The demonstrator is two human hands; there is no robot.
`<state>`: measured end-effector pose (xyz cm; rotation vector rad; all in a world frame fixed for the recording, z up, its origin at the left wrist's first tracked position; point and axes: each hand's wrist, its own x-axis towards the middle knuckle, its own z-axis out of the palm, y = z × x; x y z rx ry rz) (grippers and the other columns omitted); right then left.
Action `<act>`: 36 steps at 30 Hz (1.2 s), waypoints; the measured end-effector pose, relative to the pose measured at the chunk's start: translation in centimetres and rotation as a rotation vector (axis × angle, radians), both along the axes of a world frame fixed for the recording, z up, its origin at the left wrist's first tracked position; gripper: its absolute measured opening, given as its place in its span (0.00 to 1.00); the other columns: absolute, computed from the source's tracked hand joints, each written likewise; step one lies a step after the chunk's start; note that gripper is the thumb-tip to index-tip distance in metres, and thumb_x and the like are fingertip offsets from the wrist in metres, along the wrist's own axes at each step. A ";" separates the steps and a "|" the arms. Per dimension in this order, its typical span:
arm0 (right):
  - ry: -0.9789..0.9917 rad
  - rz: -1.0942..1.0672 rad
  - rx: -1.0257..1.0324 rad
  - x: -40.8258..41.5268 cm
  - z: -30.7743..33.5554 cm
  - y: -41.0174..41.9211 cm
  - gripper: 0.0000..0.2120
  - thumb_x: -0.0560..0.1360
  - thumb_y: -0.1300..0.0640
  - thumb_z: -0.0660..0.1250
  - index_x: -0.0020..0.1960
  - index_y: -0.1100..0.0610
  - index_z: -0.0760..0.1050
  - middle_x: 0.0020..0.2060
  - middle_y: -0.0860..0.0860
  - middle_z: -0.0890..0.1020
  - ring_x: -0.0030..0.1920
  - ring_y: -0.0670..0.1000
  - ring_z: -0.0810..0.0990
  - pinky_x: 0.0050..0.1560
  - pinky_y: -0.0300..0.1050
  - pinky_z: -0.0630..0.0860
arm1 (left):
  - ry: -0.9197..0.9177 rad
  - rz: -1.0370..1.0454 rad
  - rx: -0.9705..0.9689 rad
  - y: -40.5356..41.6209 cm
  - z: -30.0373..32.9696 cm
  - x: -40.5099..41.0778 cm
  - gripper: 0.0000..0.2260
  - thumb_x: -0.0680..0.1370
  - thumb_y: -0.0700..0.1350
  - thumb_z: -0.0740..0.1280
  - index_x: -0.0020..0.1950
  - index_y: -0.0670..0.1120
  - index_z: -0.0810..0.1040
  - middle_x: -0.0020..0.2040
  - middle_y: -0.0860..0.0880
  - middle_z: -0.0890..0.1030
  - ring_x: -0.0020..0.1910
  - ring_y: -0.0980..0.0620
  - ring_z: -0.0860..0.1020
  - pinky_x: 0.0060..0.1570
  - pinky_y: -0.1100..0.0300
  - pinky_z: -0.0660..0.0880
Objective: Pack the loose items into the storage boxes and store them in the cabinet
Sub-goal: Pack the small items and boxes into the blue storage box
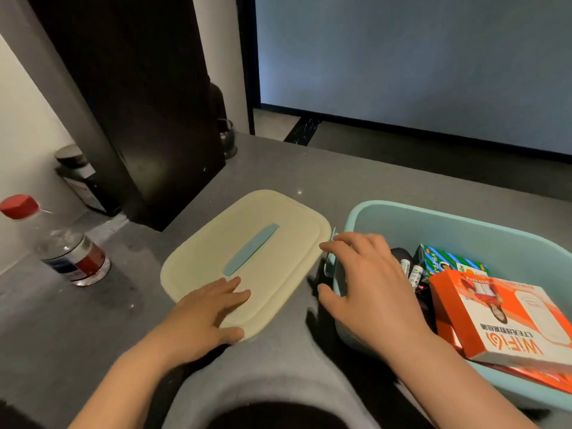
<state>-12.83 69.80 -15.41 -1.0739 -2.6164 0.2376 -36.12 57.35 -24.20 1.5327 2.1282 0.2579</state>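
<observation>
While the person leans over the grey desk (pixel 356 181), this is how things stand:

Storage box: a light blue plastic box (pixel 464 224) stands open on the desk, at the person's right side, and part of it runs out of the picture.
Contents: an orange carton (pixel 498 317) with "WiFi" printed on it lies tilted on top; behind it stands a green striped packet (pixel 448 258); beside that some small dark items (pixel 408 267) are packed, too small to name.
Lid: a cream lid (pixel 247 258) with a long blue handle strip (pixel 252 249) lies flat on the desk just beside the box, at its left.
Right hand: the right hand (pixel 368 286) holds the left rim of the box; the fingers go over the edge, the thumb is on the outer wall, and the grip is closed on the rim.
Left hand: the left hand (pixel 204 317) rests on the near corner of the lid, fingers straight on top and the thumb against its edge; it is flat and does not clasp.
Further left: a clear water bottle (pixel 58 243) with a red cap stands on the desk, well apart from the lid.
Behind: a tall black cabinet panel (pixel 139 103) rises at the back left, a dark jar (pixel 77 174) stands beside it near the wall, and a glass vessel (pixel 227 137) is at its right end.
</observation>
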 end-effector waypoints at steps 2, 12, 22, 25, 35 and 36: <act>0.008 -0.004 0.001 0.0 0.0 0.0 0.25 0.69 0.49 0.67 0.66 0.48 0.71 0.62 0.45 0.73 0.62 0.49 0.65 0.58 0.42 0.64 | -0.038 0.201 0.272 0.9 0.7 0.6 0.15 0.69 0.60 0.70 0.54 0.62 0.77 0.59 0.65 0.74 0.59 0.62 0.72 0.55 0.63 0.70; 0.070 -0.009 0.011 0.9 0.4 -0.8 0.24 0.71 0.46 0.67 0.65 0.48 0.71 0.62 0.45 0.72 0.63 0.48 0.65 0.59 0.42 0.64 | 0.203 0.495 0.394 8.5 -1.5 2.3 0.19 0.79 0.52 0.63 0.68 0.46 0.70 0.59 0.43 0.75 0.56 0.44 0.70 0.52 0.53 0.65; 0.123 -0.055 0.006 3.8 1.5 -1.0 0.25 0.71 0.40 0.65 0.65 0.48 0.71 0.61 0.45 0.73 0.63 0.48 0.66 0.60 0.45 0.67 | 0.426 0.497 0.525 6.0 3.4 1.7 0.14 0.78 0.47 0.63 0.61 0.44 0.76 0.52 0.41 0.78 0.49 0.40 0.72 0.44 0.53 0.61; 0.155 -0.081 -0.006 4.9 2.0 -0.9 0.24 0.71 0.41 0.66 0.64 0.48 0.72 0.61 0.45 0.73 0.63 0.49 0.67 0.60 0.46 0.69 | 0.539 0.473 0.624 5.1 7.4 2.2 0.14 0.78 0.48 0.64 0.62 0.44 0.76 0.51 0.41 0.78 0.48 0.41 0.71 0.43 0.52 0.62; 0.317 -0.325 0.085 14.3 5.1 0.8 0.19 0.73 0.49 0.67 0.62 0.50 0.74 0.60 0.45 0.75 0.62 0.48 0.68 0.57 0.42 0.65 | 0.479 0.201 0.958 7.3 17.6 11.9 0.13 0.80 0.50 0.60 0.62 0.49 0.75 0.55 0.47 0.77 0.53 0.46 0.70 0.48 0.57 0.58; 0.330 -0.371 0.099 15.9 5.3 0.9 0.17 0.73 0.50 0.66 0.61 0.50 0.74 0.59 0.45 0.76 0.62 0.48 0.68 0.55 0.42 0.65 | 0.426 0.145 0.956 8.0 17.5 13.8 0.12 0.79 0.50 0.60 0.61 0.50 0.74 0.55 0.47 0.77 0.53 0.47 0.69 0.48 0.58 0.57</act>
